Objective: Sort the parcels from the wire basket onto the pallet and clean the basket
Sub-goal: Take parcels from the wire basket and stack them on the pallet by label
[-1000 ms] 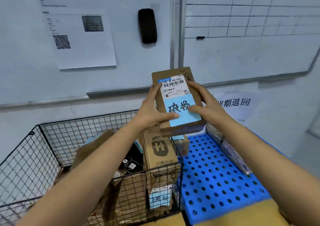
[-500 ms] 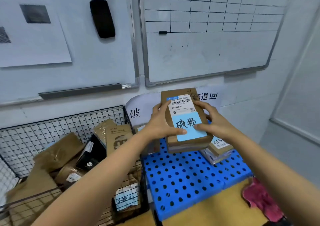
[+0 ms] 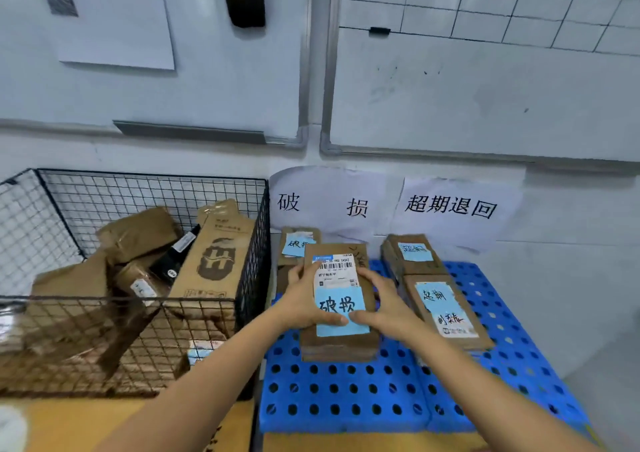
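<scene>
We hold a flat brown cardboard parcel [image 3: 341, 299] between both hands. The left hand [image 3: 304, 307] wraps its left edge and the right hand [image 3: 384, 307] its right edge, with both thumbs pressed on top. The parcel bears a white barcode label with a blue note below it, handwritten 破损 in black. It sits at the left rear of the blue perforated pallet [image 3: 346, 392], below the wall sign [image 3: 322, 202] with the same characters; we cannot tell whether it rests fully. A second blue-noted parcel [image 3: 298, 243] lies just behind it. The wire basket [image 3: 138, 188] to the left holds more brown parcels.
</scene>
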